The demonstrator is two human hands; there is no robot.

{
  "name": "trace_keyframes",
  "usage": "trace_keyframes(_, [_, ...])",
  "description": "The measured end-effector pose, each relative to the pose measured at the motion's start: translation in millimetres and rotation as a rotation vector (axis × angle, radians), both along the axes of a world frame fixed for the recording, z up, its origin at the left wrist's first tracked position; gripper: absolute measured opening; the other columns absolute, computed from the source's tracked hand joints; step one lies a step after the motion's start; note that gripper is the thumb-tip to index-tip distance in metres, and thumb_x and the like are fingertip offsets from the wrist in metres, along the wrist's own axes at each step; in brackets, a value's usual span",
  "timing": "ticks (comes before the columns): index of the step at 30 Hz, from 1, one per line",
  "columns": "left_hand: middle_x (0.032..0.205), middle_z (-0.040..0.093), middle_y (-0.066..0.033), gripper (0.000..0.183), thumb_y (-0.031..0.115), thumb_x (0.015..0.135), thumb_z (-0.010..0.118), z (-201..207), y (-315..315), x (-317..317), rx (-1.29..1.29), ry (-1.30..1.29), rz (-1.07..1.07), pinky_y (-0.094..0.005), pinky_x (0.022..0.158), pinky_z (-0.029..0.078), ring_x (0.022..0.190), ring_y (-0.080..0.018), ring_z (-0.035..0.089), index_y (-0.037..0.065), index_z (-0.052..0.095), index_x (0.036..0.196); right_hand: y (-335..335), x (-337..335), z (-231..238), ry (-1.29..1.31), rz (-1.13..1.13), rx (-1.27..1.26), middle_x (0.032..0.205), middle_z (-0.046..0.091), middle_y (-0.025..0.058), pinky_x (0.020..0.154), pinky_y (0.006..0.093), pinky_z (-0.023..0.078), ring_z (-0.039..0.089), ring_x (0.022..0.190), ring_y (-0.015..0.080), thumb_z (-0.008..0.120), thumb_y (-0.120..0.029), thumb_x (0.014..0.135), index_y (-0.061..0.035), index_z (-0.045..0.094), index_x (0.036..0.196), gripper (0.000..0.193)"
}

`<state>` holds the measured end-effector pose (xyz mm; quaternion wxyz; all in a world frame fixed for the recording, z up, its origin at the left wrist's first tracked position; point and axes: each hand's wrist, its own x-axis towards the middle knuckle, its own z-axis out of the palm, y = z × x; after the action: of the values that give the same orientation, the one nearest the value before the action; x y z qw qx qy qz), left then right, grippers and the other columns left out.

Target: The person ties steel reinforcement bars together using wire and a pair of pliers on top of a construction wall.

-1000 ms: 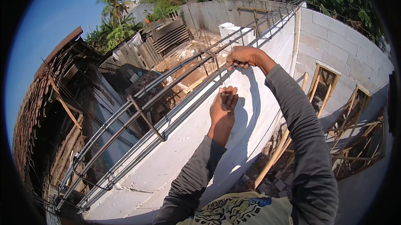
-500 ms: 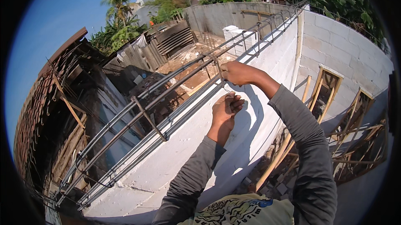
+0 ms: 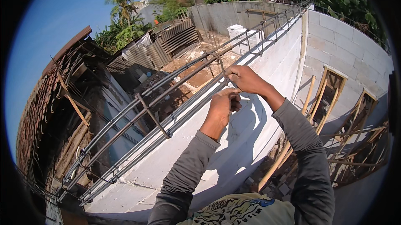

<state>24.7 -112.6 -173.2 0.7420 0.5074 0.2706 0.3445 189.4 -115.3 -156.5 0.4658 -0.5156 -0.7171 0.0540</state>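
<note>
Left hand: fingers curled shut at the near bars of the rebar cage; whether they pinch anything, cannot tell. Right hand: fingers closed on a bar just beyond the left knuckles, beside a stirrup. Cage: lies lengthwise along the white block wall top, running both ways from the fingers. Below right of the fingers: bamboo props, wooden window frame.
</note>
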Motion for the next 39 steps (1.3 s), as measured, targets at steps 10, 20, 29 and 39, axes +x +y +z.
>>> trace_keyframes(10, [0.074,0.053,-0.0005,0.015,0.004,0.094,0.043,29.8,47.4,-25.5,-0.469,-0.345,-0.257,-0.0252,0.054,0.042,0.057,-0.0092,0.048,0.000,0.054,0.103,-6.3,-32.0,-70.1,0.297,-0.102,0.350,0.084,0.061,0.0123,0.067,0.0349,0.048,0.061,0.074,0.0274,0.064,-0.008,0.090,-0.0032,0.065,0.101,0.012])
trace_keyframes(20, [0.080,0.059,-0.0071,0.019,0.017,0.098,0.051,18.9,-3.0,-40.8,0.082,-0.132,0.132,-0.0339,0.066,0.046,0.066,-0.0194,0.053,0.000,0.060,0.098,8.3,-35.7,-54.9,0.646,-0.151,0.011,0.062,0.059,0.0052,0.056,0.0321,0.044,0.051,0.055,0.0134,0.075,-0.026,0.085,-0.0012,0.065,0.081,0.027])
trace_keyframes(29, [0.103,0.060,-0.0129,0.021,0.005,0.079,0.064,33.1,26.1,-36.1,2.013,0.811,0.516,-0.0422,0.080,0.041,0.096,-0.0322,0.052,0.003,0.069,0.099,10.4,-32.4,-37.6,0.610,-0.121,-0.106,0.067,0.062,0.0079,0.062,0.0323,0.046,0.056,0.064,0.0143,0.078,-0.020,0.079,-0.0019,0.065,0.077,0.022])
trace_keyframes(39, [0.094,0.061,-0.0185,0.011,0.004,0.078,0.061,38.5,32.6,-21.2,2.038,0.931,0.420,-0.0436,0.078,0.049,0.093,-0.0360,0.057,-0.003,0.067,0.084,7.9,-25.0,-38.8,0.559,-0.078,-0.015,0.070,0.063,0.0068,0.060,0.0304,0.046,0.056,0.065,0.0134,0.077,-0.012,0.078,-0.0001,0.066,0.075,0.017])
